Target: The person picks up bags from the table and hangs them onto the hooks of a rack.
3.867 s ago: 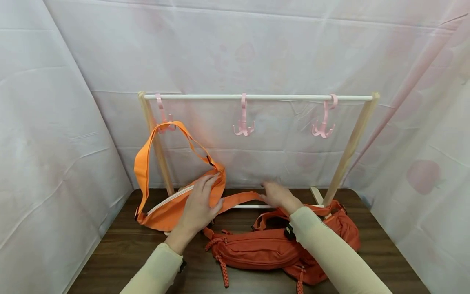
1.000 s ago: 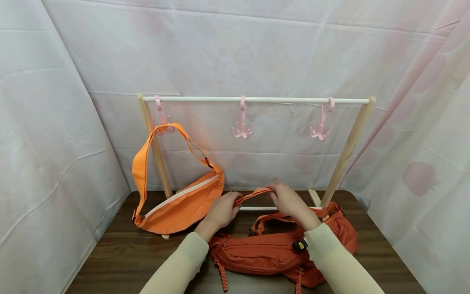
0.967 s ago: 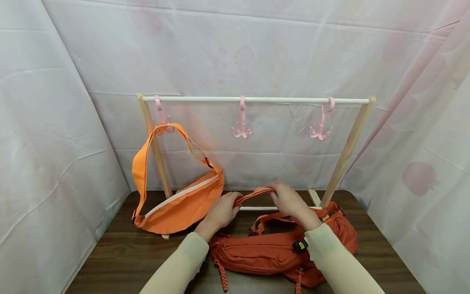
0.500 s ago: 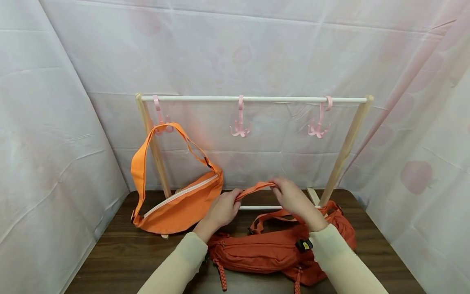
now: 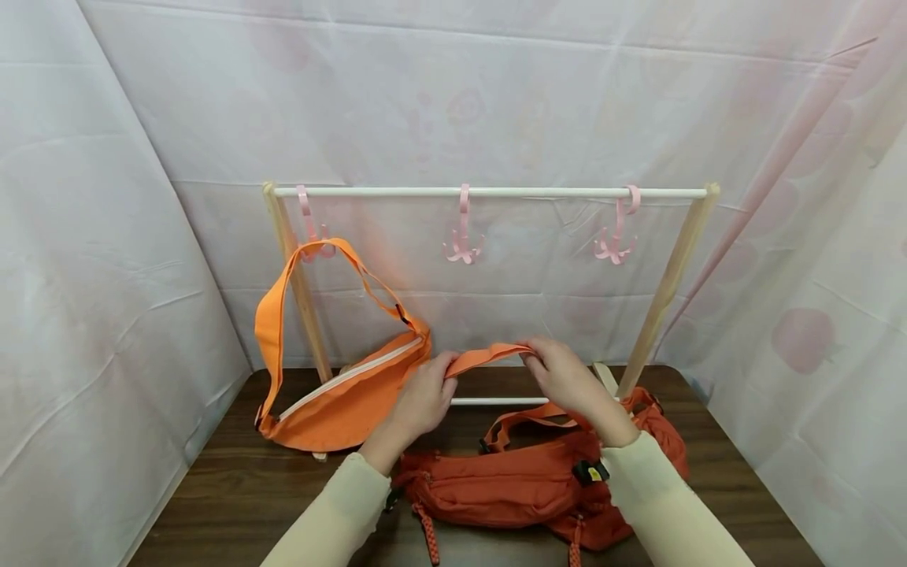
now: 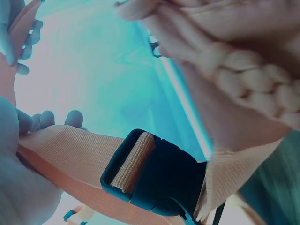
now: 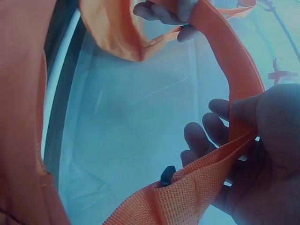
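A rust-red belt bag lies on the table with its zip pulls toward the front. Its strap arches up between my two hands. My left hand pinches the strap's left part; in the left wrist view a black side-release buckle sits on the webbing close to those fingers. At the strap's right part, my right hand pinches it between thumb and fingers, as the right wrist view also shows. A bright orange sling bag with a white zip hangs by its strap from the left hook.
A rack with a white rail and wooden posts stands at the back of the dark table. A middle pink hook and a right pink hook hold nothing. Another rust-red bag lies at the right.
My left hand has gone from the orange bag to the red strap. In the last second both hands have risen slightly, lifting the strap, and the left hand has shifted a little left.
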`<state>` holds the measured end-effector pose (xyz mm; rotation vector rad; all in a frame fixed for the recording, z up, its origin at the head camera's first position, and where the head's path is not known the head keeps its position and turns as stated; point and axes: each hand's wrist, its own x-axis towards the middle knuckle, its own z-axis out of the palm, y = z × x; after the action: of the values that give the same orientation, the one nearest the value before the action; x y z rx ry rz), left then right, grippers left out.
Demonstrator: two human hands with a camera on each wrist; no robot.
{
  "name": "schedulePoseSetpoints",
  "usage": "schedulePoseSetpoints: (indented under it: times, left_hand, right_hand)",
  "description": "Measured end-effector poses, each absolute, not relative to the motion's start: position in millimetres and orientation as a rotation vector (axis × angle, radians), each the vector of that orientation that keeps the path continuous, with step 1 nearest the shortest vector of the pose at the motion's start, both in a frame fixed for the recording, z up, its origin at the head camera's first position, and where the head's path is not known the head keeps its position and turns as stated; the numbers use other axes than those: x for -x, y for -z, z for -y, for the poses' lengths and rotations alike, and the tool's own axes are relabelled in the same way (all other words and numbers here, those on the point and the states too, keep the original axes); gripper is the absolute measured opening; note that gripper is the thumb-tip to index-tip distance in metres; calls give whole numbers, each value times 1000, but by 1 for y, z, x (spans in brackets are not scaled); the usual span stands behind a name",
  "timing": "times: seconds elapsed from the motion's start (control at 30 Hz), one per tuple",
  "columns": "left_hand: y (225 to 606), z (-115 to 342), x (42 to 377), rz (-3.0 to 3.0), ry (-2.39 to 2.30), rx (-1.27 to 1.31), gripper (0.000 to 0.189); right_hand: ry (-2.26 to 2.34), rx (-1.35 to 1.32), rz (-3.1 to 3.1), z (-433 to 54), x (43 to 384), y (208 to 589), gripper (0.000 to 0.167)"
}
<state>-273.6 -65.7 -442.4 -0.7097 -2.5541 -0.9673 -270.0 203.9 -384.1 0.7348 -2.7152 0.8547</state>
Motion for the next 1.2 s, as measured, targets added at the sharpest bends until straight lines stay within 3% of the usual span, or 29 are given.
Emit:
schedulePoseSetpoints:
  times: [0.67, 1.2]
  left_hand:
    - [408, 89, 254, 2471, 1112, 689, 15]
    - [387, 118, 242, 2455, 916, 742, 28]
  right_hand:
    - [-956, -811, 2653, -193, 258, 360, 25]
    - [-1035, -897, 2680, -190, 245, 340, 28]
